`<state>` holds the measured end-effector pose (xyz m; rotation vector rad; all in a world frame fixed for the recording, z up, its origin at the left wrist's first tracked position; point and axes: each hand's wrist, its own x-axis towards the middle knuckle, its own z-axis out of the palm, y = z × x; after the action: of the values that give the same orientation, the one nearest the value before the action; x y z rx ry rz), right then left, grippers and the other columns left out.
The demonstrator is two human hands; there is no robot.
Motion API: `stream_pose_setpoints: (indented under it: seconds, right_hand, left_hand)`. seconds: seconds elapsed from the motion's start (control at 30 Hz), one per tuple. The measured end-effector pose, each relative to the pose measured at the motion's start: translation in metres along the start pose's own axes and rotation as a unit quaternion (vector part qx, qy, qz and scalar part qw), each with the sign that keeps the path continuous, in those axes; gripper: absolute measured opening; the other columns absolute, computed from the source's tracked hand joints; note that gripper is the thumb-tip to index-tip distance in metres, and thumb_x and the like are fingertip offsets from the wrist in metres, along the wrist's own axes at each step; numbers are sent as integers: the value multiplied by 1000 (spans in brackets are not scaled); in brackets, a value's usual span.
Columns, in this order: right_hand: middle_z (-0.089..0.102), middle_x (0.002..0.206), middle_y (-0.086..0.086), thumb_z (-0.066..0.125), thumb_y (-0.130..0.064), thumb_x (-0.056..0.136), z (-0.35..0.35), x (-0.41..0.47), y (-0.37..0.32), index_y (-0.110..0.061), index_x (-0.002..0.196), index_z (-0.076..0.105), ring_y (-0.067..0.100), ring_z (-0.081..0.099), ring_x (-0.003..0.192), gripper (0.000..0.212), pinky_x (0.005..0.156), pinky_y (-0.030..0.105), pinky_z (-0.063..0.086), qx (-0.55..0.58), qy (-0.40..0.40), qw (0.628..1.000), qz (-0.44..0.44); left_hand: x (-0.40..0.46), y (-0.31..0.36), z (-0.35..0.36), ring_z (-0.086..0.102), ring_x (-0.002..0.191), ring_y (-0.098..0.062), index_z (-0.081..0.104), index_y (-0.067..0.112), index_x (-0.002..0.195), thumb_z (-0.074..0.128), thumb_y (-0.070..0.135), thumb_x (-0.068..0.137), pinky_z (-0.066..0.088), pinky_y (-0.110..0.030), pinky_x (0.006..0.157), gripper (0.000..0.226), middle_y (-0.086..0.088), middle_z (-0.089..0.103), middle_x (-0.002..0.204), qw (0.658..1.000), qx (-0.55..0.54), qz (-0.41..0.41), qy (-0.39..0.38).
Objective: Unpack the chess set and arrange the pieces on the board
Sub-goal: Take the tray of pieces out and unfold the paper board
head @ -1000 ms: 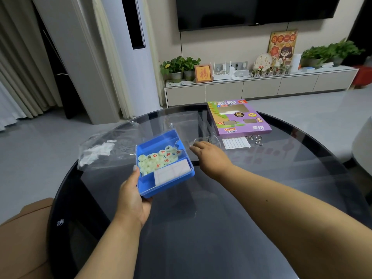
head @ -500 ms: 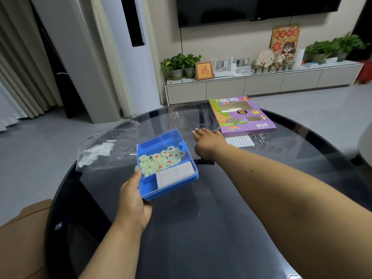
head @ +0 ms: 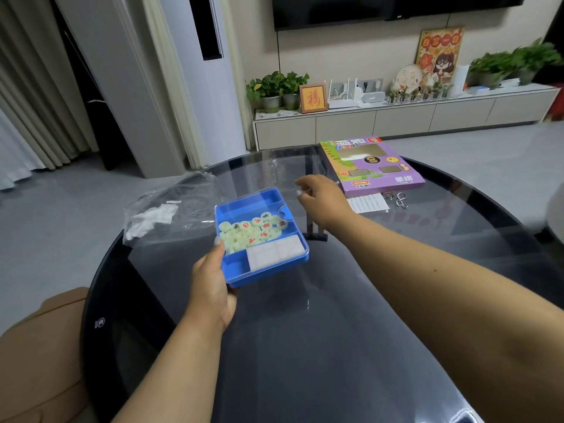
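My left hand [head: 210,288] grips the near left corner of a blue plastic tray [head: 235,277] and holds it above the dark glass table [head: 305,346]. One compartment holds several pale green round chess pieces [head: 250,232] with red and black characters. A folded white sheet [head: 274,253] lies in another. My right hand [head: 323,199] reaches forward past the tray, fingers loosely bent, nothing visible in it. A clear plastic lid [head: 290,163] lies just beyond its fingertips; I cannot tell whether they touch.
A purple game box [head: 375,175] lies at the table's far right, with a white paper slip [head: 367,203] and small metal rings [head: 396,198] in front of it. A crumpled clear plastic bag [head: 171,209] sits at the far left. A brown seat [head: 39,346] is at my left.
My right hand has slid forward across the table, away from me and past the tray. My left hand keeps the blue tray in about the same place.
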<state>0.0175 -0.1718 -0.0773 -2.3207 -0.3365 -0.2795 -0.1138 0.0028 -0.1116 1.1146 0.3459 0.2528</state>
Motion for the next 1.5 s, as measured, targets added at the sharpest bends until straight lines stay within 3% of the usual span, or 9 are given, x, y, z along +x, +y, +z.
stream_pose_setpoints:
  seconds: [0.13, 0.33, 0.43, 0.57, 0.97, 1.13, 1.27, 1.37, 1.5]
  right_hand:
    - [55, 96, -3, 59, -31, 89, -8, -33, -21, -22, 99, 59, 14, 57, 83, 13, 75, 32, 53, 47, 13, 999, -8]
    - [65, 97, 1, 58, -47, 87, -1, -55, -32, -15, 108, 60, 18, 62, 85, 38, 74, 38, 56, -9, -47, 991, 122]
    - [65, 80, 2, 60, -46, 87, 3, -62, -35, -13, 91, 65, 15, 57, 65, 34, 50, 27, 43, -10, -8, 987, 157]
    - [58, 67, 4, 58, -44, 89, 4, -62, -34, -6, 88, 69, 16, 49, 56, 39, 45, 25, 32, -22, -17, 979, 203]
    - [52, 83, 9, 48, -14, 94, -10, -69, -36, -6, 78, 50, 27, 48, 76, 18, 61, 28, 37, -121, -90, 969, 198]
    - [62, 109, 16, 47, -7, 93, -13, -79, -34, 0, 108, 61, 33, 59, 97, 22, 72, 29, 40, -146, -105, 969, 171]
    - [59, 100, 17, 43, -8, 94, -20, -80, -24, 2, 109, 60, 26, 47, 82, 24, 71, 29, 38, -124, -77, 971, 188]
    - [48, 88, 12, 40, -11, 96, -25, -82, -14, -4, 99, 60, 24, 42, 80, 21, 71, 28, 35, -74, -52, 975, 201]
    - [48, 69, 10, 46, -17, 97, -24, -82, -1, -7, 69, 50, 24, 43, 72, 30, 65, 27, 35, 30, -8, 972, 231]
  left_hand:
    - [-4, 1, 3, 72, 85, -21, 66, 10, 106, 45, 25, 101, 57, -33, 70, 26, -7, 75, 97, 1000, 14, 10, 6]
    - [-11, 1, 6, 69, 98, -27, 65, 7, 110, 43, 24, 102, 55, -39, 85, 29, -13, 71, 108, 999, 45, 19, -6]
    - [-14, 1, 8, 70, 97, -25, 65, 8, 108, 42, 24, 102, 55, -38, 84, 29, -11, 72, 106, 997, 72, 25, -23]
    - [-17, -1, 10, 70, 97, -24, 65, 6, 109, 41, 22, 103, 55, -38, 86, 30, -9, 73, 104, 993, 109, 34, -35]
    - [-16, -4, 10, 68, 101, -22, 68, 12, 107, 42, 26, 102, 51, -46, 96, 30, -5, 73, 105, 981, 182, 39, -55]
    - [-16, 0, 17, 67, 102, -20, 69, 17, 96, 42, 24, 102, 48, -43, 99, 29, -2, 73, 104, 974, 210, 23, -74]
    - [-21, 0, 20, 67, 104, -21, 68, 18, 96, 39, 25, 103, 49, -40, 99, 30, -1, 72, 104, 974, 208, 9, -90]
    - [-21, -2, 19, 64, 110, -16, 65, 17, 113, 41, 35, 102, 46, -38, 102, 33, 0, 69, 116, 969, 225, 5, -101]
    - [-28, -3, 12, 51, 122, -7, 19, 24, 152, 65, 53, 82, 38, -34, 109, 89, 14, 49, 136, 964, 226, -4, -141]
